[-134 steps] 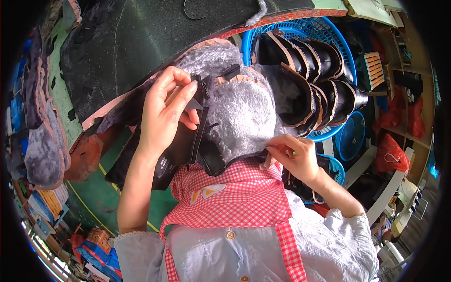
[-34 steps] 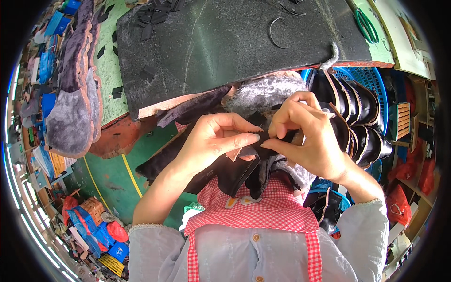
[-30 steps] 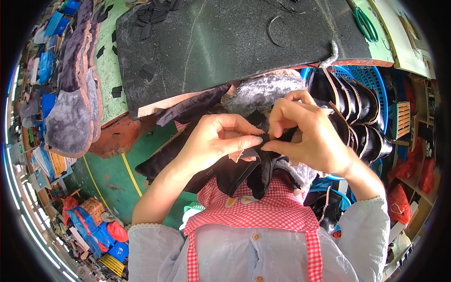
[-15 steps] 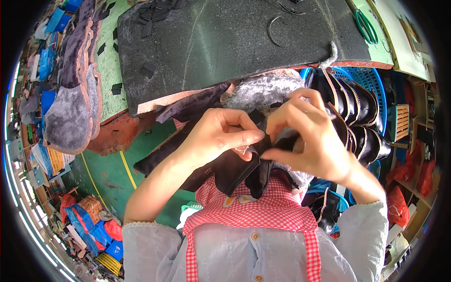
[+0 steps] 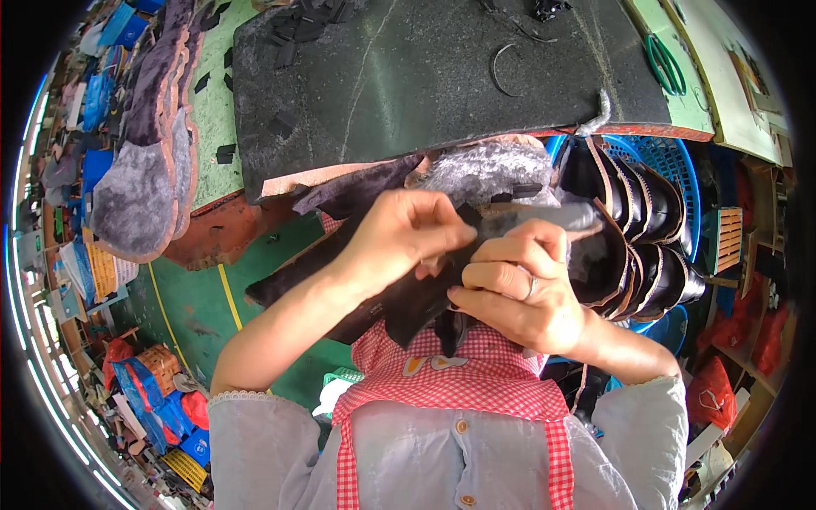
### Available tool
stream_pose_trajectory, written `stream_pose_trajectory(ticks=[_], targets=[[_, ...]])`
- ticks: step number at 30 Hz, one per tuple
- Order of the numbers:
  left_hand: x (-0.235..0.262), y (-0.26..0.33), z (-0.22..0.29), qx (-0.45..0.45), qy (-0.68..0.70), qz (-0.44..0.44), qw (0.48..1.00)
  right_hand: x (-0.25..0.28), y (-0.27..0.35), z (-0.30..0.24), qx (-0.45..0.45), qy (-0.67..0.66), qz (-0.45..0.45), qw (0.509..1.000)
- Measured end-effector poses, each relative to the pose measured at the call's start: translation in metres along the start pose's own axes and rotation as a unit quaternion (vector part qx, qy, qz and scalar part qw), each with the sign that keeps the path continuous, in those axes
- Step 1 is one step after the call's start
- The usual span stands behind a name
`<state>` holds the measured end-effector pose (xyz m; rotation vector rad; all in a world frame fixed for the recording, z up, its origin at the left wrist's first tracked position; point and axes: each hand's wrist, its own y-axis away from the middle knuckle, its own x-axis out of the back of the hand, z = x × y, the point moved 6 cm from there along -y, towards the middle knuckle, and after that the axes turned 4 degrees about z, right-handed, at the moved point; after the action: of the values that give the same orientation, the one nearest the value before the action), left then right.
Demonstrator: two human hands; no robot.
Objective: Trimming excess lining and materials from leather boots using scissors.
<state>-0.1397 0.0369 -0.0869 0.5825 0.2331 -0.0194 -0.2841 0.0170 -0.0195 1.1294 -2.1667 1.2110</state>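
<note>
Black, fur-lined boot upper pieces [image 5: 416, 310] lie across my lap, over a red checked apron [image 5: 459, 374]. My left hand [image 5: 416, 229] is closed, thumb and finger pinching an edge of the black material. Close beside it, my right hand [image 5: 518, 285], with a ring on it, is curled into a fist, its fingertips against the black pieces. What it grips is hidden. Just above that fist is a blurred, long greyish thing [image 5: 544, 216] that I cannot make out. Grey fur lining [image 5: 489, 170] shows beyond the hands, at the bench edge.
A dark slab [image 5: 442, 76] covers the bench, with black scraps [image 5: 306, 30] and a curved strip [image 5: 500, 72] on it. Fur-lined pieces [image 5: 132, 204] hang at left. Black boots or uppers [image 5: 650, 195] fill a blue basket [image 5: 690, 183] at right. Green-handled scissors [image 5: 665, 64] lie far right.
My right hand has turned and curled from spread fingers into a fist, slightly lower. A blurred greyish thing now shows above it. My left hand keeps its pinch. The view has shifted slightly.
</note>
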Motion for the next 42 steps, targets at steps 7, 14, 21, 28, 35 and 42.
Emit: stream_pose_trajectory(ticks=[7, 14, 21, 28, 35, 42], targets=[[-0.005, -0.007, 0.037, -0.08, -0.094, -0.158, 0.98, 0.023, -0.008, 0.009, 0.009, 0.081, 0.069, 0.994], [-0.009, 0.015, 0.067, -0.107, -0.169, -0.115, 0.973, 0.055, -0.018, 0.004, -0.008, 0.078, 0.142, 0.987], [0.005, 0.055, 0.184, -0.468, -0.104, 0.233, 0.846, 0.135, -0.066, -0.029, -0.03, 0.047, 0.196, 0.979], [0.039, -0.01, 0.139, -0.407, 0.069, 0.196, 0.889, 0.076, -0.091, 0.049, -0.183, 0.021, 0.169, 0.968], [0.053, -0.016, 0.123, -0.361, 0.078, 0.16, 0.915, 0.07, -0.099, 0.059, -0.169, 0.036, 0.177, 0.969], [0.04, -0.011, 0.116, -0.27, 0.137, 0.134, 0.944, 0.073, -0.105, 0.054, -0.161, 0.058, 0.181, 0.969]])
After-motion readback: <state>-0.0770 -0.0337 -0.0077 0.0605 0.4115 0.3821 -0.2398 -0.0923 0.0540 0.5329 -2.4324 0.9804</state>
